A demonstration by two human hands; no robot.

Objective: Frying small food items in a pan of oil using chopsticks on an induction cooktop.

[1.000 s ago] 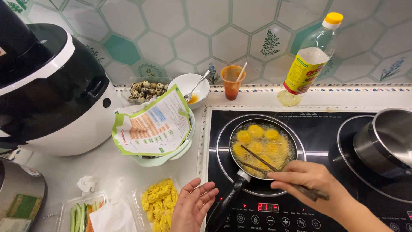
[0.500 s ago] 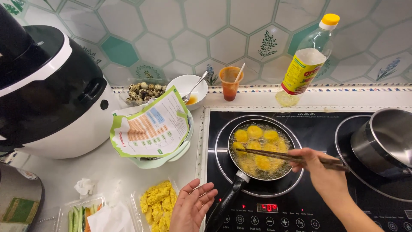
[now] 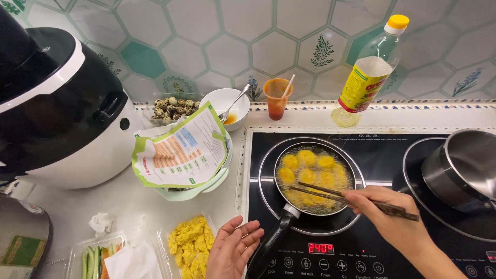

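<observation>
My right hand [image 3: 388,216] grips a pair of dark wooden chopsticks [image 3: 330,194] whose tips reach into a small black frying pan [image 3: 343,204] on the black induction hob [image 3: 372,150]. Several round yellow fritters [image 3: 306,157] fry in bubbling oil inside the pan. My left hand [image 3: 231,250] rests flat on the counter, fingers apart and holding nothing, just left of the pan's black handle [image 3: 268,246]. Next to that hand sits a clear tray of yellow scrambled egg [image 3: 190,245].
A steel pot [image 3: 465,168] occupies the right burner. Along the tiled wall stand an oil bottle [image 3: 369,72], an orange cup [image 3: 276,98], a white bowl with spoon [image 3: 225,106] and quail eggs [image 3: 173,107]. A black-and-white cooker [image 3: 57,113], a paper-covered green bowl [image 3: 181,155] and a vegetable tray [image 3: 95,258] fill the left.
My right hand has shifted the chopsticks within the pan, from the near rim toward the lower fritters. My left hand stays on the counter. The view moved slightly.
</observation>
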